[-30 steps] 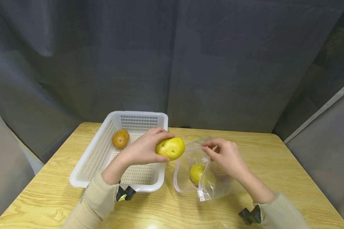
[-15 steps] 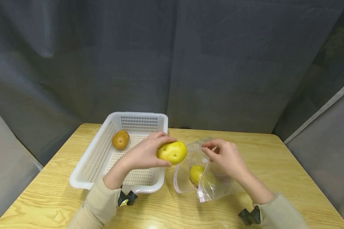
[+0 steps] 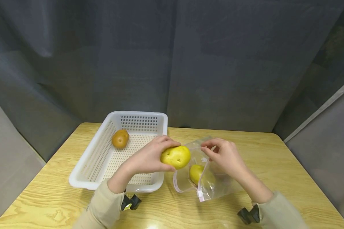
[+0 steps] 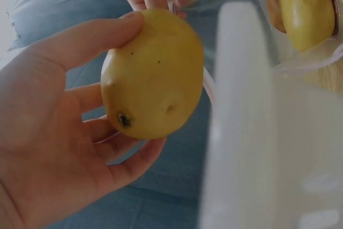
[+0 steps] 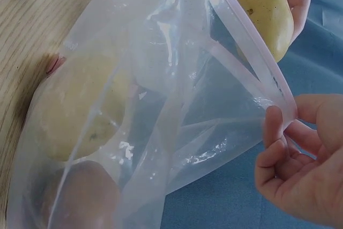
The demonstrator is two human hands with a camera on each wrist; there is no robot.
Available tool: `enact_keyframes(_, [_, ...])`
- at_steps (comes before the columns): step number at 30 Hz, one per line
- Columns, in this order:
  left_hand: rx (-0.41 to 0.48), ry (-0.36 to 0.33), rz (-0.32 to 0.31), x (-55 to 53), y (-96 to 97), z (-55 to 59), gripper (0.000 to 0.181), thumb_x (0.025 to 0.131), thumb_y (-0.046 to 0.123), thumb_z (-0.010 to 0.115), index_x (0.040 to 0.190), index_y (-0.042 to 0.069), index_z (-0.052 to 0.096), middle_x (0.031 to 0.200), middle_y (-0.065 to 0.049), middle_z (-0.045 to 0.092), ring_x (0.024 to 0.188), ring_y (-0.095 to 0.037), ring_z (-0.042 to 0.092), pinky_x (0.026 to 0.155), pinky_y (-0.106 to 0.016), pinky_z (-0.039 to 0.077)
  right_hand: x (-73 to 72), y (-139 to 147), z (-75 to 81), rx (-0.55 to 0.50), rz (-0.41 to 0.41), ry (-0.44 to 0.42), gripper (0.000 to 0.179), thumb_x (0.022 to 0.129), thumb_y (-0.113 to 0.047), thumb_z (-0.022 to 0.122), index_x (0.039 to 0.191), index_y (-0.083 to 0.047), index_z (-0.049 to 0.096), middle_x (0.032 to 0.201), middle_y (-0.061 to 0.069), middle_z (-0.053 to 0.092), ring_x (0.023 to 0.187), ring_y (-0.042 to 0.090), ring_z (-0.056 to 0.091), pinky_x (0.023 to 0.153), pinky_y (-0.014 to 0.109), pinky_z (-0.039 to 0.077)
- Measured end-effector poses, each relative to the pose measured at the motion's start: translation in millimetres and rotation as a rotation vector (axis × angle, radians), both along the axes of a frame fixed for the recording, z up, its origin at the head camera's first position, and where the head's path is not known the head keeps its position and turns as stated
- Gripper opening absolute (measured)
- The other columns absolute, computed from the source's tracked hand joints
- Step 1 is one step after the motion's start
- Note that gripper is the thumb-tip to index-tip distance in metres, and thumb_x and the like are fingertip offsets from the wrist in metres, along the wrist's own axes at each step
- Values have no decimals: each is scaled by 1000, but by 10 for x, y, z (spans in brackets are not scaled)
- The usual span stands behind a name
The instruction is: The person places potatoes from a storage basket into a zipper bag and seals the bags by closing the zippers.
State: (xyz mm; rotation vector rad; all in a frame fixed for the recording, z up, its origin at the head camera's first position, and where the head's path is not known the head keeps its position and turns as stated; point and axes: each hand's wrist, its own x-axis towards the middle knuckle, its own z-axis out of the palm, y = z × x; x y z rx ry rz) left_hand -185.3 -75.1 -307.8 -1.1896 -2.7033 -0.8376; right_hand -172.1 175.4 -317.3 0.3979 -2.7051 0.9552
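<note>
Gripping yellow potato (image 3: 175,157): left fingers (image 4: 136,163) | pinching clear bag (image 3: 222,188) by rim: right fingers (image 3: 214,142)

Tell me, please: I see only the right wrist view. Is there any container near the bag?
Observer: Yes, a white basket stands on the table, to the person's left of the clear bag.
Operator: Does it hold anything?
Observer: One brown potato lies inside, close to the basket's left wall.
Operator: And what is behind the table?
Observer: A dark curtain hangs beyond its far edge.
</note>
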Motion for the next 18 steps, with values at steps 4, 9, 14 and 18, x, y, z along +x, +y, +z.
enact_keyframes(4, [8,-7,-7,7,28,-23,64,66,31,77,124,17,54,114,3,52,104,-12,45,86,-30,42,-4,0,-3,0,-1,4,15,84,-20,65,94,-10,69,81,1,67,52,11,55,46,22,43])
enact_keyframes(9, [17,-12,-12,21,63,-61,64,66,32,77,124,17,54,113,4,52,103,-10,45,85,-29,42,-3,5,3,-7,5,10,16,84,-19,65,95,-9,69,80,1,67,52,13,56,45,22,42])
enact_keyframes(14, [22,-32,-12,53,98,-97,65,67,32,77,125,17,53,115,3,52,103,-11,46,85,-29,42,-1,11,6,-13,9,11,17,84,-19,64,96,-8,69,80,2,67,52,13,56,44,22,42])
enact_keyframes(18, [24,-49,-16,69,126,-128,64,67,32,76,125,19,53,115,3,52,102,-11,47,84,-29,43,-1,11,5,-16,11,15,17,84,-18,64,95,-7,69,80,2,67,51,13,55,44,22,41])
